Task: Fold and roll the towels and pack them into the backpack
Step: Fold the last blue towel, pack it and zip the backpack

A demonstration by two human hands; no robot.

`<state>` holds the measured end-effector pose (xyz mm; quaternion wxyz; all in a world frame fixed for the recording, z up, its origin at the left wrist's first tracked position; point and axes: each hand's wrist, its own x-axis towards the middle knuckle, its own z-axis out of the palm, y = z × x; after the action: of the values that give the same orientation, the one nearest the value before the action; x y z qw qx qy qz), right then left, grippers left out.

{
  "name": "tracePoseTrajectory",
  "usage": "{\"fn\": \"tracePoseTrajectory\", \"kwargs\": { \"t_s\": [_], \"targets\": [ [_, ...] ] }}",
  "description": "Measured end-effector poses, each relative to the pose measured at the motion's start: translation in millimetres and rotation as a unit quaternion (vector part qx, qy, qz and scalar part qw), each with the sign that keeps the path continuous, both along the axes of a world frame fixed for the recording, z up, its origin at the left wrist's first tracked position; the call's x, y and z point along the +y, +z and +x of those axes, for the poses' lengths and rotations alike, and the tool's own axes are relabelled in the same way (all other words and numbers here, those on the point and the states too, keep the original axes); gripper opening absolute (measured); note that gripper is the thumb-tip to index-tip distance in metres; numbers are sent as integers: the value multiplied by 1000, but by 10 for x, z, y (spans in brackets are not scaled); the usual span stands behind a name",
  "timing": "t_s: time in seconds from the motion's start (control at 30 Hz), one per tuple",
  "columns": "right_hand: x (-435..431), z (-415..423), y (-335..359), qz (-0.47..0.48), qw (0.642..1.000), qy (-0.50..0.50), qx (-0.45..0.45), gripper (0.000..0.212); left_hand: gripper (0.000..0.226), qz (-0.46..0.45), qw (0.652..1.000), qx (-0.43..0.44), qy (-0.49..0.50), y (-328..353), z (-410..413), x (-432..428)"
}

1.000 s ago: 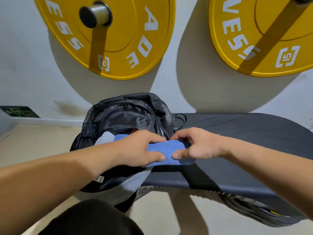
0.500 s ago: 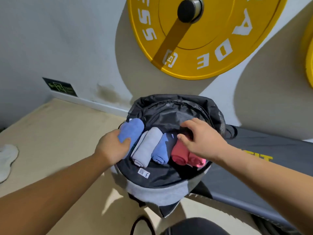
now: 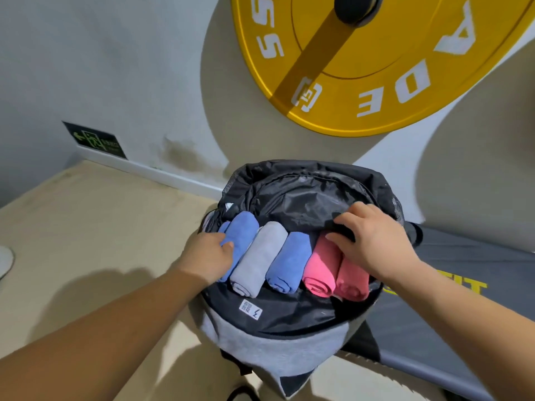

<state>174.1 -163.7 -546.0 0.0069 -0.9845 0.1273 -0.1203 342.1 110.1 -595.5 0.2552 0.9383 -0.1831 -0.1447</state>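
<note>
Your left hand [image 3: 210,257] clasps the outermost blue roll [image 3: 244,231]. Your right hand [image 3: 376,241] pinches the backpack lining [image 3: 304,204], pink rolls [image 3: 321,264] just beneath.

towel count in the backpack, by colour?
Blue towels: 2
Grey towels: 1
Pink towels: 2
Total in the backpack: 5

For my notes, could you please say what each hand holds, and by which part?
Left hand grips the leftmost blue towel by its side; right hand pinches the backpack lining edge.
</note>
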Motion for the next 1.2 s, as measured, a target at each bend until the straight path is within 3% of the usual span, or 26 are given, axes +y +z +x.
{"fn": "tracePoseTrajectory", "kwargs": {
  "t_s": [0.07,0.1,0.17,0.27,0.33,0.47,0.6,0.73,0.87,0.97,1.1,1.2],
  "targets": [
    [-130,-92,26,-13,1000,4,27,37,19,78,992,-85,-45,12,-46,-7],
    [-194,-137,24,-20,999,10,38,38,27,82,983,-150,-71,49,-106,-27],
    [-276,-211,19,-26,999,20,38,37,45,7,955,-251,-155,141,-300,-141],
    [-308,-233,0,-15,999,42,7,32,41,-74,923,-220,-308,234,-776,-443],
    [-315,-208,-3,26,998,55,-12,27,47,-14,919,-158,-362,261,-1097,-705],
    [-401,-122,167,159,983,8,-89,26,57,77,931,-135,-331,210,-1427,-1107],
    [-451,-76,266,263,956,-14,-130,29,34,57,939,-195,-278,105,-1417,-1364],
    [-498,-61,224,302,943,-30,-139,34,23,58,955,-144,-254,-18,-1122,-1814],
    [-511,-82,243,273,952,-35,-131,34,28,69,952,-123,-274,6,-1047,-1975],
    [-519,-100,240,242,962,-45,-115,33,36,72,938,-165,-295,153,-1173,-1494],
    [-365,-69,181,182,976,-39,-116,12,65,146,941,-228,-205,40,-1077,-662],
    [-199,-15,73,98,990,0,-101,35,70,135,942,-227,-207,-101,-1020,-439]
  ]
}}
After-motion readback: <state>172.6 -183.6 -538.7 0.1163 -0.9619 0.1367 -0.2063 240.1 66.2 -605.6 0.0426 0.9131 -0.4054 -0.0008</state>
